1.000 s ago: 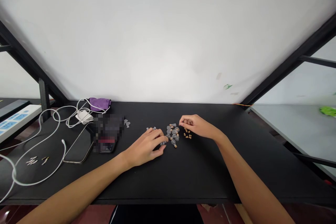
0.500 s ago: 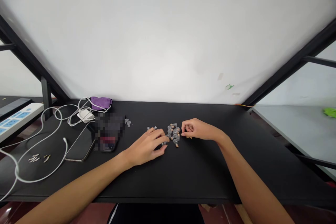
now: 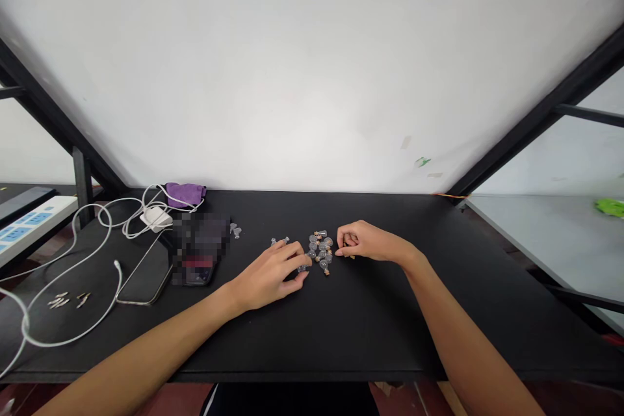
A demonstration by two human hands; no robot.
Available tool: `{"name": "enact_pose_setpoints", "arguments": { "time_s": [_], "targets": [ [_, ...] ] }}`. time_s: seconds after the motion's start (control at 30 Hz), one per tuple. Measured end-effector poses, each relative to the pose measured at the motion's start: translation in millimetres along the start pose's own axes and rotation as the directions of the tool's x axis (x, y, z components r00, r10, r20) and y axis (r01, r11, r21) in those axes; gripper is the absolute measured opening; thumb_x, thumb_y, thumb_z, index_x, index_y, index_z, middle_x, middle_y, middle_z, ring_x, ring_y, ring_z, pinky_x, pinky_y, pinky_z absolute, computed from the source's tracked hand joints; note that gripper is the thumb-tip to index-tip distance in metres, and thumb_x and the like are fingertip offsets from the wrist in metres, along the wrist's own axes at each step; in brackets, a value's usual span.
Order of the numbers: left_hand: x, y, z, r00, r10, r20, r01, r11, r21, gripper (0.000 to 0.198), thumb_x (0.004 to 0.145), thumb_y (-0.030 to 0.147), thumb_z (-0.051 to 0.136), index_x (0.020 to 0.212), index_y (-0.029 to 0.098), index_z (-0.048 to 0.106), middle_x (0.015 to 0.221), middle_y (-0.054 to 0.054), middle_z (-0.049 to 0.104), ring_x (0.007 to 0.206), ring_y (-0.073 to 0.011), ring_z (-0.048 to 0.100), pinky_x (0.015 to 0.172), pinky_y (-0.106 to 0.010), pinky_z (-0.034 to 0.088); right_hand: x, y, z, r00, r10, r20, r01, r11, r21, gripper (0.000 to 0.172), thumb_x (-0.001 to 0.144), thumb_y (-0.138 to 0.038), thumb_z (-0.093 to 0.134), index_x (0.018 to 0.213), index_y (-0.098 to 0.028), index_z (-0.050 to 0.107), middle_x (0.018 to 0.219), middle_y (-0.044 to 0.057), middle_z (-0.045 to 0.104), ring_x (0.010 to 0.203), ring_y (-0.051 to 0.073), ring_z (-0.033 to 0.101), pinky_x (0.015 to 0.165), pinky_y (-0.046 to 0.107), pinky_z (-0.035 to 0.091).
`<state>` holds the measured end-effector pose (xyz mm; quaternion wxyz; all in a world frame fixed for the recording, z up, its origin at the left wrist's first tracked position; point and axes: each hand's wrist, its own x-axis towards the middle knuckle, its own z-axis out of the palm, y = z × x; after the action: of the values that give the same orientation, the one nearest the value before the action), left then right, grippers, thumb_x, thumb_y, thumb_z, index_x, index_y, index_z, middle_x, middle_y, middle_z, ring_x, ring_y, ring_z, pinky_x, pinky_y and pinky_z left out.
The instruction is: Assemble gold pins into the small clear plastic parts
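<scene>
Several small clear glass bottles with cork stoppers [image 3: 322,246] lie in a cluster on the black table [image 3: 312,331]. To their left is my left hand [image 3: 275,273], its fingers curved over a few more clear pieces, with thumb and forefinger apart. Two clear pieces [image 3: 280,241] show just beyond its knuckles. My right hand [image 3: 363,240] rests at the cluster's right side, fingers curled and thumb close to the forefinger; whatever they hold is too small to make out. Small cork-coloured bits show partly beneath it.
To the left lie a phone [image 3: 146,273], a blurred dark item [image 3: 199,240], a purple cloth [image 3: 185,194], a white charger [image 3: 156,216] with looping cable, small metal pieces [image 3: 58,301] and a power strip [image 3: 34,224]. Small clear pieces [image 3: 235,230] lie beyond the blurred item.
The view has shifted slightly, so the table items appear a little further left. Both hands keep nearly the same pose beside the bottles.
</scene>
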<state>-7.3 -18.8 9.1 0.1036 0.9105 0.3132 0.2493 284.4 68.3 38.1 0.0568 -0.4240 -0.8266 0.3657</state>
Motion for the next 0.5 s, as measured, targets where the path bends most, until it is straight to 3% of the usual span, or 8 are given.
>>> {"name": "enact_pose_setpoints", "arguments": {
  "time_s": [0.2, 0.5],
  "targets": [
    [-0.3, 1.2, -0.5, 1.000, -0.002, 0.013, 0.002, 1.000, 0.010, 0.014, 0.103, 0.020, 0.052, 0.115, 0.022, 0.060, 0.103, -0.003, 0.061, 0.088, -0.0159, 0.057, 0.088, -0.032, 0.041, 0.3, -2.7, -0.4, 1.000, -0.004, -0.027, 0.003, 0.999, -0.034, 0.034, 0.086, -0.051, 0.071, 0.077, -0.019, 0.066, 0.061, -0.004, 0.051, 0.056, 0.012, 0.042, 0.055, 0.026, 0.035],
    [0.3, 1.1, -0.4, 0.999, -0.001, 0.034, 0.000, 1.000, 0.011, 0.014, 0.103, 0.022, 0.053, 0.115, 0.022, 0.061, 0.103, -0.003, 0.062, 0.087, -0.0160, 0.057, 0.087, -0.031, 0.042, -0.7, -4.4, -0.6, 1.000, 0.012, 0.001, -0.012, 1.000, -0.015, 0.033, 0.087, -0.050, 0.070, 0.078, -0.019, 0.064, 0.062, -0.002, 0.060, 0.057, 0.014, 0.049, 0.056, 0.026, 0.038]
  ]
}}
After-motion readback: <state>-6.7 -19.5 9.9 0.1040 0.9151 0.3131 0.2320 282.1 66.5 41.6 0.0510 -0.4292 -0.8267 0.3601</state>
